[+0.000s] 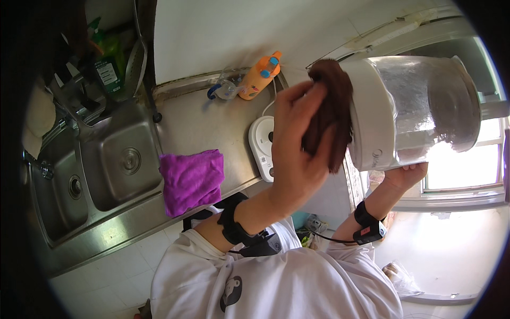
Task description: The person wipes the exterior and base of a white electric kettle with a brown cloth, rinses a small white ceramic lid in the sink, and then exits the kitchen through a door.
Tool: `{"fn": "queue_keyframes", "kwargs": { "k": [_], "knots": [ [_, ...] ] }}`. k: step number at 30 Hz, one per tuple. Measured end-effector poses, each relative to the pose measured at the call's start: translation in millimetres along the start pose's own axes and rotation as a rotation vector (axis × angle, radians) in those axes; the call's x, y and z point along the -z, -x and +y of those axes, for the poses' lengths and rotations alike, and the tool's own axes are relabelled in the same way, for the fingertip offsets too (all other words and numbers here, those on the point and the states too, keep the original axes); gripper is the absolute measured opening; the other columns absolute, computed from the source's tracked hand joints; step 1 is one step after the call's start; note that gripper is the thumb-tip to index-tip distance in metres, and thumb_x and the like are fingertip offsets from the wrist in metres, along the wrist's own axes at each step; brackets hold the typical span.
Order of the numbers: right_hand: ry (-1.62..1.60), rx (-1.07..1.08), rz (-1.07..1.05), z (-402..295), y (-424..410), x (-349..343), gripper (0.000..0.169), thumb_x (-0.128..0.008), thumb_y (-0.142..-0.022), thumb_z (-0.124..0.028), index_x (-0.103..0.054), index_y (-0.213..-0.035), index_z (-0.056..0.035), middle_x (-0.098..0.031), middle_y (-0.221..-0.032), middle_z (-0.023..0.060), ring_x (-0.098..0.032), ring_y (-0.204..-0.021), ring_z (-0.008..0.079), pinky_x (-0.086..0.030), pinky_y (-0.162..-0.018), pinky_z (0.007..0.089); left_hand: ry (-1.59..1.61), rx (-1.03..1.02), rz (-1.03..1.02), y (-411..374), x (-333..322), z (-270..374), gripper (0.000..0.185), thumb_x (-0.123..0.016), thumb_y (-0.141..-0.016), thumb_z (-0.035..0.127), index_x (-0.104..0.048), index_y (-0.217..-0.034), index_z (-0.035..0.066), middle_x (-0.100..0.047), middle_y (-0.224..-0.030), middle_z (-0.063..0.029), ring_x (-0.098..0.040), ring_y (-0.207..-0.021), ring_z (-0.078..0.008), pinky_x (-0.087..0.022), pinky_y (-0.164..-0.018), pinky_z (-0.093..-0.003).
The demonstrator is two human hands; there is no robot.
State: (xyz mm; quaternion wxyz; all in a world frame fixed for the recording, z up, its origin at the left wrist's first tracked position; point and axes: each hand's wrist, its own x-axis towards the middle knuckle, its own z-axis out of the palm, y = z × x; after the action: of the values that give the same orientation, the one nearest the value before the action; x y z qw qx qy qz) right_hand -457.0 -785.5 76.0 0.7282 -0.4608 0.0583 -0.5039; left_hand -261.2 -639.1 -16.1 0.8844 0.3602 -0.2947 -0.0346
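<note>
Bunched in my left hand [293, 131] is a dark brown cloth [338, 115], pressed against the white base of a glass electric kettle [414, 107]. The kettle is held up in the air, tipped on its side, with its base to the left and its clear body to the right. My right hand [410, 175] holds it from the near side; most of those fingers are hidden by the kettle. Partly behind my left hand, a white kettle power base [261, 143] lies on the steel counter [191, 123].
A folded purple cloth [193, 179] lies on the counter by the double steel sink [123, 159]. Against the wall stand an orange bottle [259, 79] and a clear plastic vessel [226, 89]. A green pump bottle [107, 63] is beyond the sink. At right is a bright window [482, 167].
</note>
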Motion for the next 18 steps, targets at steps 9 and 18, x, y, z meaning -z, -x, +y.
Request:
{"fn": "queue_keyframes", "kwargs": {
  "k": [9, 18],
  "knots": [
    [-0.121, -0.017, -0.026, 10, -11, 7, 0.024, -0.038, -0.088, -0.010, -0.047, -0.067, -0.0121, -0.026, -0.047, -0.0068, -0.025, -0.041, 0.0033, -0.033, -0.045, 0.0145, 0.066, 0.012, -0.324, 69, 11, -20, 0.045, -0.062, -0.077, -0.009, -0.053, -0.119, 0.005, -0.048, -0.120, -0.0163, -0.055, -0.102, -0.0276, -0.046, -0.086, -0.0332],
    [-0.101, 0.017, 0.100, 29, -2, 6, 0.025, -0.041, -0.084, -0.002, -0.041, -0.062, -0.0137, -0.023, -0.049, -0.0063, -0.021, -0.041, 0.0062, -0.021, -0.038, 0.0200, 0.290, 0.836, -0.252, 33, 12, -32, 0.033, -0.050, -0.092, -0.004, -0.047, -0.124, 0.000, -0.061, -0.106, -0.0078, -0.060, -0.094, -0.0127, -0.049, -0.084, -0.0266]
  ]
}}
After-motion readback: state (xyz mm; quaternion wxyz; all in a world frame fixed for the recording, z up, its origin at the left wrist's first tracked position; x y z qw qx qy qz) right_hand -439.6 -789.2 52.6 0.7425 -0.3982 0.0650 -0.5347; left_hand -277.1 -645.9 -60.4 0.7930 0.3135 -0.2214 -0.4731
